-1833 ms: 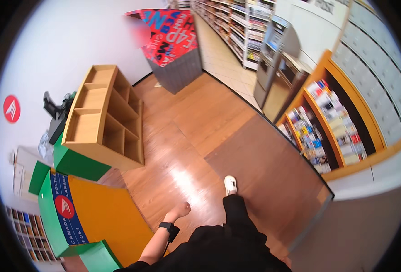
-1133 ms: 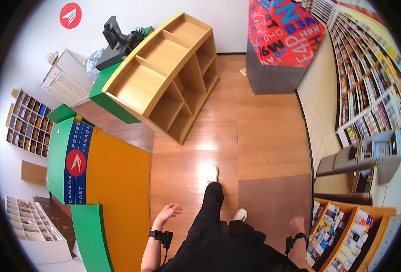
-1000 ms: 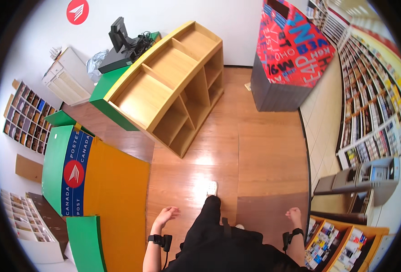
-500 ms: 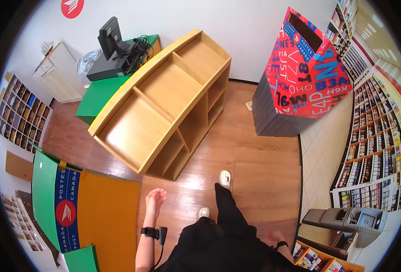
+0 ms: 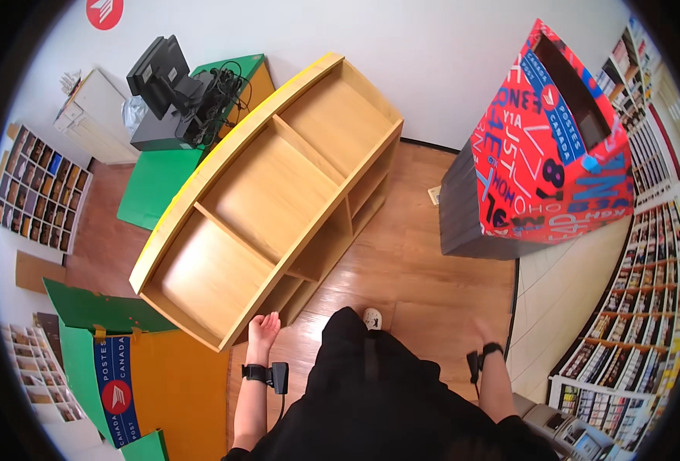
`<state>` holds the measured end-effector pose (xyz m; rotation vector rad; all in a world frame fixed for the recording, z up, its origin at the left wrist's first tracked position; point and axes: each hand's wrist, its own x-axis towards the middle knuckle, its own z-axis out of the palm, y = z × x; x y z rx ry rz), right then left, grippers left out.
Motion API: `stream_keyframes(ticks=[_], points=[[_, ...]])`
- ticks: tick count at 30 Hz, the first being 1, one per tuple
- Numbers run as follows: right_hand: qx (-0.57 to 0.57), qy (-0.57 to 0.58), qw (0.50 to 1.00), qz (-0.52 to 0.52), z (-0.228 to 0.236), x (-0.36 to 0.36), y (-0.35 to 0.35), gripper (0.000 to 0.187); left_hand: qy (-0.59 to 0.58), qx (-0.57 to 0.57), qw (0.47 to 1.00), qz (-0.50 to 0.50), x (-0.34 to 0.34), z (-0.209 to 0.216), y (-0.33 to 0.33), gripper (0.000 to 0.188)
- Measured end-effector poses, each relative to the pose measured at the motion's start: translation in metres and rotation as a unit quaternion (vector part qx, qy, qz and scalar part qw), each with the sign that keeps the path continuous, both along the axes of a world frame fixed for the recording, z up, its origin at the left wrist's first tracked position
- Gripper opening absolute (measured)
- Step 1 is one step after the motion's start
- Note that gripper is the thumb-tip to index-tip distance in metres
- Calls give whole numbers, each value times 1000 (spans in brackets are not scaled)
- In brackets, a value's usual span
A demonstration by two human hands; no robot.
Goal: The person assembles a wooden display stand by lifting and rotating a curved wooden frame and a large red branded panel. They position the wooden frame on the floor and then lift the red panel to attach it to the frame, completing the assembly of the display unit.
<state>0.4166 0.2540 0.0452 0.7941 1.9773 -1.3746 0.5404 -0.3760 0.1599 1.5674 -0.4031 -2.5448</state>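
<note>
The wearer has come closer to the pale wooden shelf unit (image 5: 267, 188), which now fills the centre-left of the frame and reaches lower than it did half a second ago. Its near corner meets the left hand (image 5: 264, 332) in the view, so the unit is now the thing nearest that hand (whether skin touches wood, I cannot tell). The left hand grasps nothing: its fingers are loosely curled and free, above a black wristband (image 5: 256, 373).

At right of centre, low down, the right hand (image 5: 486, 330) is blurred over the wooden floor (image 5: 409, 265); nothing shows in it, but I cannot tell how far its fingers are bent. So nothing has been taken up, and the unit stands unheld

In the upper right, the red patterned box (image 5: 505, 188) now shows more of its dark slot. The grey machine (image 5: 559, 426) has slid to the lower right edge, while the orange panel (image 5: 178, 384) sits lower left and the black monitor (image 5: 155, 81) upper left
</note>
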Motion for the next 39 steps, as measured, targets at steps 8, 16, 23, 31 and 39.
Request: stream_keyframes(ticks=[8,16,23,31,39], points=[[-116,152,981,43,185,-276,-254,27,-70,-5,980,187,-5,-56,-24,84],[-132,9,991,22,128,-390,-357,60,-89,-84,934,336,-40,-91,-33,36],[-181,-36,977,-110,98,-452,-417,48,-109,-98,896,420,-32,-82,-23,39],[-379,138,892,-202,119,-492,-458,21,-129,-123,875,450,-38,-87,-29,48],[-306,41,950,-47,63,-512,-421,27,-164,-70,862,474,-48,-77,-36,47]])
